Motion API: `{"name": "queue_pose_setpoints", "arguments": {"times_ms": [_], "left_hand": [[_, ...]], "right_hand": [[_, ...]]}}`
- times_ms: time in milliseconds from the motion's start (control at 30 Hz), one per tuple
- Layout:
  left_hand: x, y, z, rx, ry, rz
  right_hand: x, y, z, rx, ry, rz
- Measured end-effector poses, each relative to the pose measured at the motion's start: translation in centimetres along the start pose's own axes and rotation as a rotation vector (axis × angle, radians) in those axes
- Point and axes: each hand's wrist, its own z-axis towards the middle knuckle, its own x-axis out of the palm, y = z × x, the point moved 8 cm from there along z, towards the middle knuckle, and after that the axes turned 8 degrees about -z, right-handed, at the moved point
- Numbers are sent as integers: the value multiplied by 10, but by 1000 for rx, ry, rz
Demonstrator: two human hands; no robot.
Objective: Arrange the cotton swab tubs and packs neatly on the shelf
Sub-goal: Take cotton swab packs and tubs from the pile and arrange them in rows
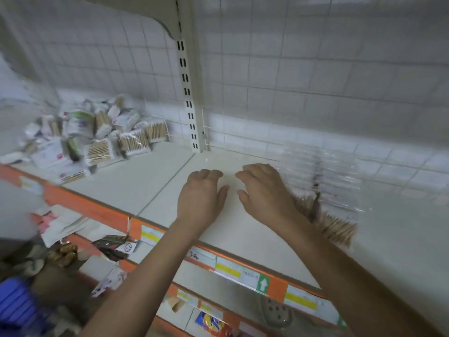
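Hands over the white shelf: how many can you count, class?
2. The left hand is over the shelf near its middle; the right hand is just beside it, next to the blurred swab packs. None hidden.

A jumbled heap of cotton swab packs (97, 139), wooden sticks showing through clear wrap, is lying at the back left of the white shelf (150, 181); well apart to the right, clear plastic swab tubs (325, 181) are sitting motion-blurred, their number unclear
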Motion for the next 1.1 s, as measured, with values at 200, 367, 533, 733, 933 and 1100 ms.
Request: {"name": "queue_pose_setpoints", "arguments": {"times_ms": [200, 367, 533, 733, 933, 1100], "left_hand": [[-29, 65, 1, -92, -30, 81], [-53, 135, 15, -141, -44, 152], [-79, 207, 32, -192, -32, 246], [-106, 274, 55, -244, -22, 327], [-114, 318, 75, -224, -24, 287], [-120, 317, 92, -148, -26, 223]], "right_hand": [[23, 56, 38, -109, 17, 32], [57, 106, 88, -132, 56, 75], [90, 161, 138, -144, 94, 109], [121, 206, 197, -88, 91, 153], [132, 220, 244, 42, 32, 177], [124, 224, 274, 75, -31, 190]]}}
